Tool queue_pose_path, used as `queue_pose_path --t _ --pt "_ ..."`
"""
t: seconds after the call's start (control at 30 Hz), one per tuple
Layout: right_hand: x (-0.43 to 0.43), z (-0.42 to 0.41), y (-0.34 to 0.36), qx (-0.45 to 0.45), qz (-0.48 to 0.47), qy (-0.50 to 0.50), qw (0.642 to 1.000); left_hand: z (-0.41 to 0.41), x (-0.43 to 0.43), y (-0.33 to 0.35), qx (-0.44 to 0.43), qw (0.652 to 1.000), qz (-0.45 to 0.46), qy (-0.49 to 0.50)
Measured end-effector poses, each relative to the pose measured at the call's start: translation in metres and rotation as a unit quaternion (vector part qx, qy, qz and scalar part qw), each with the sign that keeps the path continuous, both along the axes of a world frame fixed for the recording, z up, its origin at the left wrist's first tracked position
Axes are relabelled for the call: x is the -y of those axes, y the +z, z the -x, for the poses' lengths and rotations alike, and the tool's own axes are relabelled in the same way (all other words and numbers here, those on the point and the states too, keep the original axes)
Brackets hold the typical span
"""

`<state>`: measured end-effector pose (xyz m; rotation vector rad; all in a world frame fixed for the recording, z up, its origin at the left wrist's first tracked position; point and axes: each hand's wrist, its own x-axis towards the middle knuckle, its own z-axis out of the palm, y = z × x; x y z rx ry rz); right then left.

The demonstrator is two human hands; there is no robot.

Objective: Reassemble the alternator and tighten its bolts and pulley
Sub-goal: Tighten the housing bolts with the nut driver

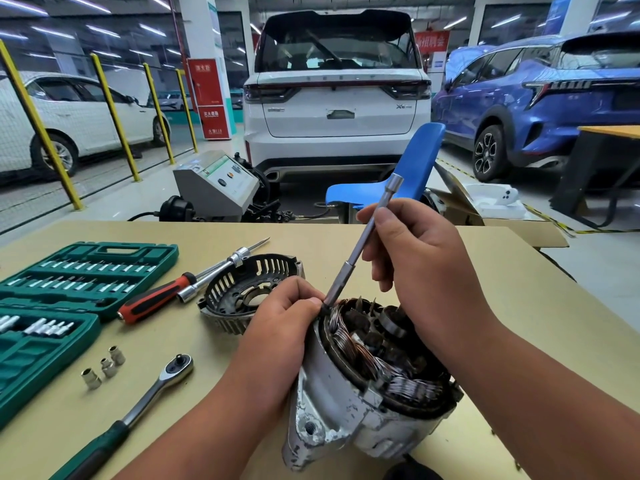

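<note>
The open alternator [346,403] is lying tilted, copper windings showing, an extension bar [360,244] slanting onto its rim. Its slotted cover [239,289] is lying alongside.

A workshop hall under ceiling strip lights [86,3], with a pale floor [104,199]. Beyond the tan table's [221,233] far edge stand a grey machine [214,185], a blue chair [415,164] and a white SUV [337,109]. Yellow posts [114,116] line the left; a blue car [519,98] is parked on the right.

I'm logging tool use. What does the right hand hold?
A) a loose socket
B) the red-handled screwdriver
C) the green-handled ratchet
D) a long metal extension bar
D: the right hand grips the extension bar, its lower tip at the alternator rim; the ratchet and screwdriver lie untouched on the table.
</note>
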<state>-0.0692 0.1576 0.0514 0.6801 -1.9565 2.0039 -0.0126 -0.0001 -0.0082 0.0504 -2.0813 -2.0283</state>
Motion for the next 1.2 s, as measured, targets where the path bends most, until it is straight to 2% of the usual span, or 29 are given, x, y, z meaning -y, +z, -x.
queue_pose_path --t 0.13,0.37,0.67,0.9,1.2 --pt "-0.0016 0.0004 -0.0014 -0.023 -0.013 -0.026 0.999 0.0006 -0.0001 -0.0006 0.004 1.000 -0.003 0.000" --pt "-0.0001 0.0000 0.0002 0.011 0.013 -0.001 1.000 0.0006 0.0002 -0.0012 0.000 1.000 0.003 0.001" --pt "-0.0015 -0.0006 -0.0005 -0.008 -0.009 -0.019 1.000 0.0014 0.0023 -0.0030 -0.004 1.000 0.008 -0.006" --pt "-0.0014 0.0001 -0.0006 -0.001 -0.005 -0.005 1.000 0.0006 0.0017 -0.0010 -0.005 1.000 -0.028 -0.011" --pt "-0.0009 0.0008 -0.0014 -0.011 -0.012 -0.024 1.000 0.0003 0.0007 -0.0004 -0.007 1.000 -0.030 -0.007"
